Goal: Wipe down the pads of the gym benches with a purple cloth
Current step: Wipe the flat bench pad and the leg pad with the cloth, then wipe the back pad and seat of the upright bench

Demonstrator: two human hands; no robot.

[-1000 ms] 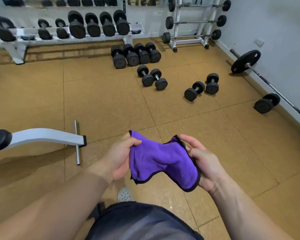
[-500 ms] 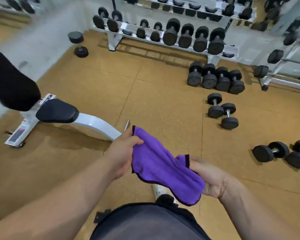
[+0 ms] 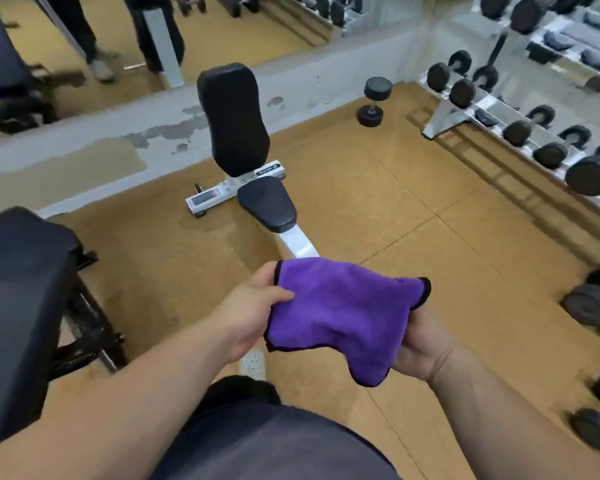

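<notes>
Cork-brown gym floor separates the person from the white bench, its seat pad (image 3: 267, 204) and back pad (image 3: 234, 119) apparently unwiped, while the purple cloth (image 3: 340, 313) hangs mid-air, pinched by the left hand (image 3: 253, 313) and gripped underneath by the right hand (image 3: 426, 344), so wiping seems not yet begun

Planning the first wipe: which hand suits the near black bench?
Probably left: the left hand grips the purple cloth, and the black bench pad lies beside that arm, farther from the right hand.
</notes>
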